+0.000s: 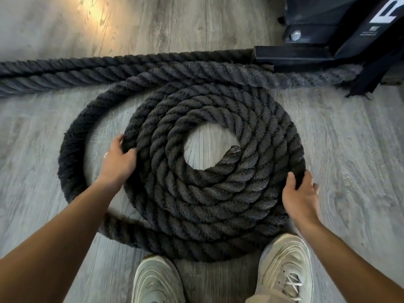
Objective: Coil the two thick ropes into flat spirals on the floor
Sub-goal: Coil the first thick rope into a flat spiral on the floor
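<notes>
A thick black twisted rope (218,193) lies on the grey wood floor in a flat spiral of several turns, its taped end (235,150) at the open centre. The outermost turn (70,154) bulges away on the left, leaving a gap of bare floor. My left hand (119,159) grips the left edge of the tight coil, fingers curled over the rope. My right hand (300,193) holds the coil's lower right edge, thumb on top. A second black rope (65,66) runs straight along the floor behind the coil, from the left edge toward the right.
A black metal machine base (317,47) with a bolt stands at the back right, and both ropes lead to it. Black straps (367,82) hang beside it. My two light sneakers (284,270) stand at the coil's near edge.
</notes>
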Available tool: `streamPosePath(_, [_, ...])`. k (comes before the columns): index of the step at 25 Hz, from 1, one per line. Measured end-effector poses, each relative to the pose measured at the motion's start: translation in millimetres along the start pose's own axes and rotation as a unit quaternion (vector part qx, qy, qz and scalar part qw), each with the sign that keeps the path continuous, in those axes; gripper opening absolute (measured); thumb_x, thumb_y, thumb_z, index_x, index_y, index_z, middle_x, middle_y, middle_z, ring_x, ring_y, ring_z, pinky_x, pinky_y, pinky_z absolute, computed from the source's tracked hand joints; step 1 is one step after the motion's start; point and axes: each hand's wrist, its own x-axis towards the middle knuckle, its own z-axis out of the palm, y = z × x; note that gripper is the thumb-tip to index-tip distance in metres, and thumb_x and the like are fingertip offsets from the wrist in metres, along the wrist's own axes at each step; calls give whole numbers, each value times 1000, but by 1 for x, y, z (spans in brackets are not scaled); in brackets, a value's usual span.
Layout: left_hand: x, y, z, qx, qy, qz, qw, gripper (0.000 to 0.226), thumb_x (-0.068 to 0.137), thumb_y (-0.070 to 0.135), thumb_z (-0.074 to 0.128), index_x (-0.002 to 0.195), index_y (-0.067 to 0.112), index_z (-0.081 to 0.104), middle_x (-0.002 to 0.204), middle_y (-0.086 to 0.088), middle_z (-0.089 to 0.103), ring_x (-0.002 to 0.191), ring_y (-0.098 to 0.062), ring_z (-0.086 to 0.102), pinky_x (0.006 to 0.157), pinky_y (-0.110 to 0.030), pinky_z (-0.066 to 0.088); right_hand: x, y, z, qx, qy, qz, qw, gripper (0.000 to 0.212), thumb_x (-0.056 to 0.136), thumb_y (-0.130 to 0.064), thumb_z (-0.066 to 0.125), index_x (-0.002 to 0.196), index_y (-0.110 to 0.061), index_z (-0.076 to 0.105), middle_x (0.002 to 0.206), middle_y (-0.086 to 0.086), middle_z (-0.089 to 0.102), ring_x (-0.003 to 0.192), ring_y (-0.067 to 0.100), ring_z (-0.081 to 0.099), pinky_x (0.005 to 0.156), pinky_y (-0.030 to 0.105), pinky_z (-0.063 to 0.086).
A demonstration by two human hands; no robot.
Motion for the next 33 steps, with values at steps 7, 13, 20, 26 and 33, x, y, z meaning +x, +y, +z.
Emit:
streamPosePath(7, [-1,-3,12,166,30,64,984,65,100,20,47,156,37,17,140,-29,43,105,-38,55,94,-44,44,38,-12,-15,54,-33,17,998,63,102,-49,45,158,-26,28,161,7,32,145,33,34,115,44,29])
streamPosePath(13, [-53,-24,26,175,12,31,984,72,101,27,43,154,50,1,141,-36,35,74,-29,55,95,-46,47,104,-49,-39,38,-95,-18,995,63,98,-50,54,155,-28,37,155,6,44,140,30,42,116,43,34])
streamPosePath(20, [-5,5,9,152,29,77,985,49,93,23,57,138,17,39,133,-26,53,118,-41,54,101,-45,45,10,-6,-13,6,-16,25,1000,61,104,-48,37,158,-28,18,155,23,27,131,49,42,100,53,40])
streamPosePath(26, [31,23,9,251,1,137,958,58,99,24,50,149,40,28,134,-30,51,88,-37,63,84,-40,50,2,9,-25,4,-72,1,997,68,104,-49,38,161,-25,10,162,12,28,144,38,31,113,49,30])
streamPosePath(33, [-45,0,36,112,-22,72,991,68,88,27,64,145,44,31,139,-16,53,112,-28,58,98,-42,50,96,-12,-57,15,-69,7,997,62,102,-48,45,158,-37,23,160,10,34,140,38,40,113,47,36])
